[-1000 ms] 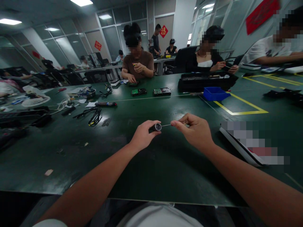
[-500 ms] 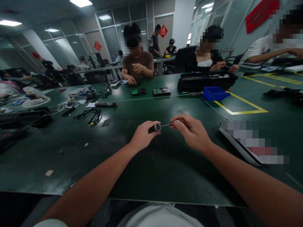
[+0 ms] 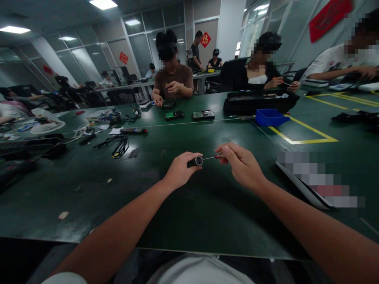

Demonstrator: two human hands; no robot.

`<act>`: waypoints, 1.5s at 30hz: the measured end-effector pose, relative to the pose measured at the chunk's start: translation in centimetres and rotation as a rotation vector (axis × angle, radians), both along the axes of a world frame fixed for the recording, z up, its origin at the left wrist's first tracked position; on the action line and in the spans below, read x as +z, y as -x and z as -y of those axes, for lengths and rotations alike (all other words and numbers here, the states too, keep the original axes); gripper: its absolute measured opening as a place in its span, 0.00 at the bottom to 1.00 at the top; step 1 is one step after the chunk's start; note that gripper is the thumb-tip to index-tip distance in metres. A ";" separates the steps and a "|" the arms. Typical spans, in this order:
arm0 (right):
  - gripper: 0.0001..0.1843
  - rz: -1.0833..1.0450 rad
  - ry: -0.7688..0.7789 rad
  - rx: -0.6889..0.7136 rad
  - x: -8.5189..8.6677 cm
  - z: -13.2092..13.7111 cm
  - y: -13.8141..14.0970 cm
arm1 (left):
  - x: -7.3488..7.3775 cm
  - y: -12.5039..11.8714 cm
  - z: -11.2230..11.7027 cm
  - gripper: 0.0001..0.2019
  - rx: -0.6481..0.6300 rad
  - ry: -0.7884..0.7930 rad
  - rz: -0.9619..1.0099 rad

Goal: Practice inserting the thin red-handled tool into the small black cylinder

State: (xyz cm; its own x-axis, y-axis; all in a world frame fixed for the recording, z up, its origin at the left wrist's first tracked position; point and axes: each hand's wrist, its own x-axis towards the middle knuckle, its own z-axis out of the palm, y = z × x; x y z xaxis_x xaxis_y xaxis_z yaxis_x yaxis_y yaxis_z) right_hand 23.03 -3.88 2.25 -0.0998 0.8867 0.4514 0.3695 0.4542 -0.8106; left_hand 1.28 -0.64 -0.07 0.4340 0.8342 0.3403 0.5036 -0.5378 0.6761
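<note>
Gripping a small black cylinder [image 3: 196,161] between curled fingers and thumb, the left hand [image 3: 180,172] holds it just above the green table [image 3: 189,213], roughly midway between the near and far edges, with the cylinder's silvery round end turned toward the right hand [image 3: 242,167]. That hand is closed in a pinch on a thin tool [image 3: 211,157], whose slim metal shaft reaches left until its tip meets the silvery end; whether the tip sits inside cannot be told. Closest to the work, a flat white-edged slab [image 3: 299,182], partly blurred out, lies toward the right edge just beside the right forearm. Farther out on that side a yellow tape outline [image 3: 308,140] marks the tabletop, with a blue bin [image 3: 270,117] at its far corner and a long black tray [image 3: 259,101] behind the bin. Toward the far edge two circuit boards [image 3: 174,115] [image 3: 203,114] lie side by side. On the left half, well apart from the hands, lie a black cable bundle [image 3: 118,145] and a pen-shaped tool [image 3: 132,130], with more clutter toward the far left corner. A paper scrap [image 3: 62,215] lies near the near edge on the left. A person in a brown shirt [image 3: 173,79] sits across the far edge, with other people at work along the right side.
</note>
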 end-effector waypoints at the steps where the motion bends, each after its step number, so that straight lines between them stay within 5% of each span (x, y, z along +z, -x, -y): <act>1: 0.14 -0.025 0.006 -0.012 0.0 0.0 0.0 | 0.1 0.0 0.0 0.19 0.001 0.003 -0.003; 14: 0.15 -0.636 0.342 0.013 -1.5 -2.2 0.1 | 0.3 0.2 -0.1 0.18 -0.005 -0.114 -0.056; 17: 0.15 -0.670 0.319 0.013 -1.3 -2.3 0.0 | 0.4 0.2 -0.1 0.18 0.012 -0.097 -0.099; 24: 0.15 -0.355 0.099 -0.117 -1.4 -1.7 -0.3 | 0.2 0.1 -0.1 0.20 0.020 -0.069 -0.060; 41: 0.17 0.045 -0.023 -0.240 0.1 0.0 0.1 | 0.2 -0.1 0.1 0.21 0.009 -0.059 -0.073; 45: 0.13 0.082 -0.087 -0.168 -0.1 0.0 0.1 | 0.2 0.0 0.0 0.21 0.014 -0.062 -0.077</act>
